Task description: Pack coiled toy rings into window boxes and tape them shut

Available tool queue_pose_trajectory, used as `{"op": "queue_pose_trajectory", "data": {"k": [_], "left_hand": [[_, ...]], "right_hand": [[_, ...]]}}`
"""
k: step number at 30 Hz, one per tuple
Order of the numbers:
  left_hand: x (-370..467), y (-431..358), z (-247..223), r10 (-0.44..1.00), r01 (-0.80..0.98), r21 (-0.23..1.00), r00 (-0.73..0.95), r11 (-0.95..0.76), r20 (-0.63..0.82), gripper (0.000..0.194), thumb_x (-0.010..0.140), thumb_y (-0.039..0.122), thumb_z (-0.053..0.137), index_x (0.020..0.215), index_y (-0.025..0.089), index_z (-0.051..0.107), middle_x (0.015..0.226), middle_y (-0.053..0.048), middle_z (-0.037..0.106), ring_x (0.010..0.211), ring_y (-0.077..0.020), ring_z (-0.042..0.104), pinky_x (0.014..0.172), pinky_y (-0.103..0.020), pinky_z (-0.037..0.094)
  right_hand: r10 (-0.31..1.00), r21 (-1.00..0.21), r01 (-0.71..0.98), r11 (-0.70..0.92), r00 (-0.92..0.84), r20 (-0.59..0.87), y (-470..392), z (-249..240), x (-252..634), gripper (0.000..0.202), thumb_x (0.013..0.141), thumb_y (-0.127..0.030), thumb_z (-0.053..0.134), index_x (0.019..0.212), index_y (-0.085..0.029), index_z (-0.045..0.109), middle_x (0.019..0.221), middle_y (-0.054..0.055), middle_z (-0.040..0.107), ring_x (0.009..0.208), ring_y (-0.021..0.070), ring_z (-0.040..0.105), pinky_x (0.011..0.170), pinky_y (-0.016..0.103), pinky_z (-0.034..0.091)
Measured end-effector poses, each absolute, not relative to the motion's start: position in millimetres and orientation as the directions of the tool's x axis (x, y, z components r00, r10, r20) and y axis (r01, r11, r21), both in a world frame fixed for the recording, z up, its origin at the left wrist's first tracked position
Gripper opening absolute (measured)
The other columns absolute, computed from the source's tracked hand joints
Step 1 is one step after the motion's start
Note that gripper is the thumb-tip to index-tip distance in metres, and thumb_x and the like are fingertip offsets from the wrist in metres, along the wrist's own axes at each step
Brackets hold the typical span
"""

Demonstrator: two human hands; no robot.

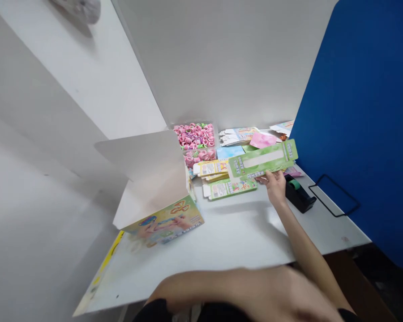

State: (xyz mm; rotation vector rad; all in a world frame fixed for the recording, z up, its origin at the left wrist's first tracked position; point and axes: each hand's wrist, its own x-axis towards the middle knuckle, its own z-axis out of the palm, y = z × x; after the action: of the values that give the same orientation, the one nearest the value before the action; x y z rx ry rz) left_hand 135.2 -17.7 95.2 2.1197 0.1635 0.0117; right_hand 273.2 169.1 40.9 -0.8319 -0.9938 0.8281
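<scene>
My right hand (276, 187) is closed on the lower edge of a long green cardboard box (240, 166) with a pale strip along its middle, held tilted above the table. Across the bottom foreground my left hand (298, 293) is smeared by motion, and its fingers cannot be made out. Behind and below the held box are another green box (230, 190) and several yellow boxes (211, 168), lying flat with end flaps out. Just right of my right hand stands a black tape dispenser (299, 194) with green tape.
A large open carton (168, 221) with a printed side stands at left. Clear trays of pink and green rings (196, 136) sit at the back, beside stacked flat boxes (238, 135) and a pink sheet (262, 140). A blue partition (362, 112) borders the right, near a black wire frame (336, 214).
</scene>
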Motion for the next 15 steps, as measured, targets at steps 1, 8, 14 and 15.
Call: {"op": "queue_pose_trajectory", "data": {"k": [1, 8, 14, 15], "left_hand": [[136.6, 7.1, 92.8, 0.204, 0.143, 0.842, 0.978, -0.520, -0.040, 0.039, 0.106, 0.041, 0.034, 0.122, 0.031, 0.068, 0.120, -0.007, 0.069, 0.116, -0.0208, 0.065, 0.099, -0.030, 0.052], [114.9, 131.8, 81.5, 0.881, 0.218, 0.919, 0.420, -0.329, 0.217, 0.051, 0.069, 0.045, 0.085, 0.109, 0.018, 0.071, 0.121, -0.016, 0.071, 0.134, -0.0381, 0.052, 0.115, -0.046, 0.038], [96.6, 133.5, 81.9, 0.924, -0.033, 0.971, 0.298, -0.239, 0.237, 0.037, 0.087, 0.053, 0.066, 0.102, 0.020, 0.073, 0.096, -0.006, 0.077, 0.118, -0.0287, 0.066, 0.112, -0.041, 0.045], [95.6, 130.2, 82.1, 0.931, -0.025, 0.971, 0.281, -0.237, 0.234, 0.034, 0.088, 0.052, 0.066, 0.097, 0.020, 0.073, 0.090, -0.006, 0.077, 0.114, -0.0291, 0.067, 0.111, -0.041, 0.046]], "right_hand": [[0.894, -0.867, -0.275, 0.415, 0.302, 0.331, 168.8, 43.0, 274.2, 0.025, 0.081, -0.038, 0.068, 0.099, -0.025, 0.058, 0.083, 0.000, 0.073, 0.079, 0.0193, 0.073, 0.077, 0.038, 0.063], [0.976, -0.806, -0.552, 0.214, 0.083, 0.203, 161.0, 50.2, 272.3, 0.025, 0.069, -0.034, 0.081, 0.081, -0.023, 0.062, 0.076, -0.001, 0.076, 0.075, 0.0180, 0.077, 0.082, 0.032, 0.065], [0.957, -0.869, -0.494, -0.027, -0.264, 0.120, 149.2, 44.8, 253.4, 0.035, 0.069, -0.043, 0.088, 0.082, -0.020, 0.065, 0.067, 0.000, 0.074, 0.057, 0.0160, 0.073, 0.059, 0.026, 0.063], [0.937, -0.884, -0.463, -0.067, -0.333, 0.103, 147.0, 43.4, 249.7, 0.037, 0.070, -0.048, 0.086, 0.077, -0.019, 0.065, 0.063, 0.001, 0.073, 0.055, 0.0155, 0.072, 0.058, 0.025, 0.062]]}}
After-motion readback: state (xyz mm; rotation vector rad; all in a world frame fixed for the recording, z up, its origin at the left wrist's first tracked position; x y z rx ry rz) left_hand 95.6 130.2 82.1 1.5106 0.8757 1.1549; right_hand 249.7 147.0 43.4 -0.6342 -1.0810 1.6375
